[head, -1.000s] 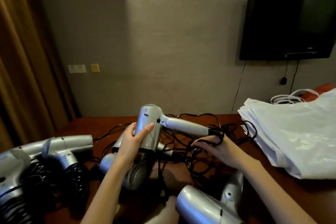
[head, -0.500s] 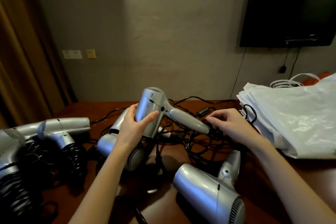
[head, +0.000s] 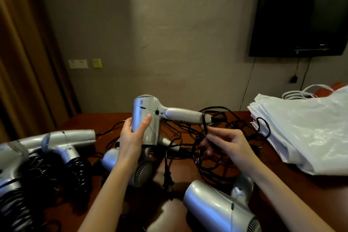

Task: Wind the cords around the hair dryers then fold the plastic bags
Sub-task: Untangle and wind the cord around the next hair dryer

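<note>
Five silver hair dryers (head: 146, 118), one bag stack (head: 308, 128).

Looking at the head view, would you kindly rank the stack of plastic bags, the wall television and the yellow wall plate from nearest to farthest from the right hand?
From the right hand:
1. Stack of plastic bags, just to its right on the table.
2. Wall television, up on the wall, right.
3. Yellow wall plate, on the wall, far left.
</note>
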{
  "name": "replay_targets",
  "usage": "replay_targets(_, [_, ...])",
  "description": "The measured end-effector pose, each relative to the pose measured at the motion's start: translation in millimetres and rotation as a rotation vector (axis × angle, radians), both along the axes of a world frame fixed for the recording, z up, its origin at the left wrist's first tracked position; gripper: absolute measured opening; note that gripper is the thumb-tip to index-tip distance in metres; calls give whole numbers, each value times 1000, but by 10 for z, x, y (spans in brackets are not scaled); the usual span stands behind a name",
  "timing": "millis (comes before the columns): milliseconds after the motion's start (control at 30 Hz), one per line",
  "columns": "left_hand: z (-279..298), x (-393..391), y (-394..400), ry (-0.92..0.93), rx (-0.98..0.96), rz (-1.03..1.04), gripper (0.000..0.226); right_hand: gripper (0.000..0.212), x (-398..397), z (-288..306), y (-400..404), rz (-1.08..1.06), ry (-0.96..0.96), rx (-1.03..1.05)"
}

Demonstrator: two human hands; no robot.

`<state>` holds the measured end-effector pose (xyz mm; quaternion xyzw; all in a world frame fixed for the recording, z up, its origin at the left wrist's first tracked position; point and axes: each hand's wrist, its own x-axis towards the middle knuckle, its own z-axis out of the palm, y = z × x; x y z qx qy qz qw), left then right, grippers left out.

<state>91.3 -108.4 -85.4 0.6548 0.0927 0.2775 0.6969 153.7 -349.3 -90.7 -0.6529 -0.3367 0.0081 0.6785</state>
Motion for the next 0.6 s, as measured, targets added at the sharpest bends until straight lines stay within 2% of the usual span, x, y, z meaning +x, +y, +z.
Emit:
replay_targets(133, [17, 0, 3, 12, 40, -73, 53, 29, 7, 34, -95, 9, 9, -233])
replay_targets(233, [22, 6, 14, 31, 59, -129, 66, 46, 41, 45, -191, -100, -7, -415])
replay_targets(300, [24, 7, 20, 31, 94, -146, 70, 56, 72, 46, -268, -125, -99, -458])
replay_targets(367, [30, 7, 18, 33, 158, -149, 70, 39, 112, 45, -338, -61, -104, -420])
replay_targets(433, [21, 17, 1, 39, 215, -147, 68, 21, 126, 91, -373, -44, -13, -414])
replay_targets(500, [4, 14, -20, 23, 251, -125, 65, 18, 150, 119, -377, -62, 71, -382])
replay_targets(600, [2, -7, -45, -17, 286, -89, 62, 13, 152, 161, -361, -118, 71, -301])
